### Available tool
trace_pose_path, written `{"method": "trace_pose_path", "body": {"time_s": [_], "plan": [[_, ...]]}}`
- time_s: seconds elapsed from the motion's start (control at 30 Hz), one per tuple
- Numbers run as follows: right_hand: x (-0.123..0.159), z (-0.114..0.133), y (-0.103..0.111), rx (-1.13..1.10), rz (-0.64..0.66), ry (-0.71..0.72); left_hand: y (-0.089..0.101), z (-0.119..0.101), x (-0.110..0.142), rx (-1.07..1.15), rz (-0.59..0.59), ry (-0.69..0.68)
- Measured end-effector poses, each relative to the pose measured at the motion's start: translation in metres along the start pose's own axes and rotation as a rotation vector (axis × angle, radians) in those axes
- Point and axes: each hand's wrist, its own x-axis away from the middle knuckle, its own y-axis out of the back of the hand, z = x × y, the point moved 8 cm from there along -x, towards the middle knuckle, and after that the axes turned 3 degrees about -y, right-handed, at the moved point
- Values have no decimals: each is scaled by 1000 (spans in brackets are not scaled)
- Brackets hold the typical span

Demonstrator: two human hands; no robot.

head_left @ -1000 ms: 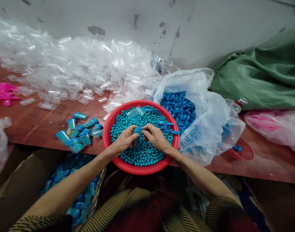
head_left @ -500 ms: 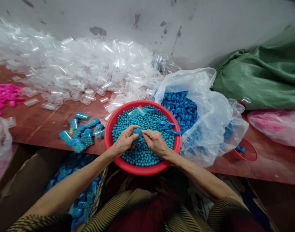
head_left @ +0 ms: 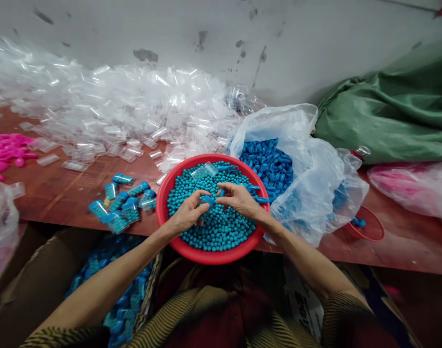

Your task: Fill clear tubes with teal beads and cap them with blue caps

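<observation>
Above a red basin (head_left: pixel 162 208) full of turquoise beads (head_left: pixel 221 237), my left hand (head_left: pixel 187 212) is closed around a small container with a blue top (head_left: pixel 207 200); the fingers hide most of its body. Just to the right, my right hand (head_left: pixel 240 200) pinches a small blue plastic piece (head_left: pixel 221 193), apart from the container; its exact kind is too small to tell. On the beads lie a clear plastic tube (head_left: pixel 203 171) and several blue plastic clips (head_left: pixel 255 192) near the basin's right side.
Filled blue-capped containers (head_left: pixel 116 220) lie left of the basin. Behind is a heap of clear tubes (head_left: pixel 134 101). An open plastic bag (head_left: pixel 307 164) of blue parts (head_left: pixel 267 164) stands right, near a small red basket (head_left: pixel 369 232). Below the table's edge, a cardboard box (head_left: pixel 39 270) holds more containers.
My right hand has drawn back a little to the right, away from the container, with its fingers raised and a small blue piece between them. My left hand keeps its grip.
</observation>
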Motion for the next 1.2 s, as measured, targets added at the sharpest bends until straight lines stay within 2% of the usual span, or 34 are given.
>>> {"method": "trace_pose_path", "body": {"time_s": [0.13,0.27,0.4,0.6,0.73,0.87,1.03,1.13,1.2], "plan": [[6,17,-9,200,-68,163,-1,0,0,19,-67,-19],[18,30,-33,458,-3,270,-1,-1,0,114,-156,-43],[26,26,-47,657,3,278,-3,-6,0,157,-182,-93],[30,28,-49,831,-126,312,-11,-7,1,225,-148,-61],[29,30,-52,898,-129,309,-13,-6,3,255,-221,-37],[28,23,-53,855,-108,261,-12,-1,-1,141,-254,-53],[27,18,-56,714,-34,223,0,-6,-5,-159,-229,-119],[30,21,-57,663,-13,261,19,-18,4,-330,-215,-146],[31,20,-53,679,-28,265,43,-25,16,-412,-253,-145]]}}
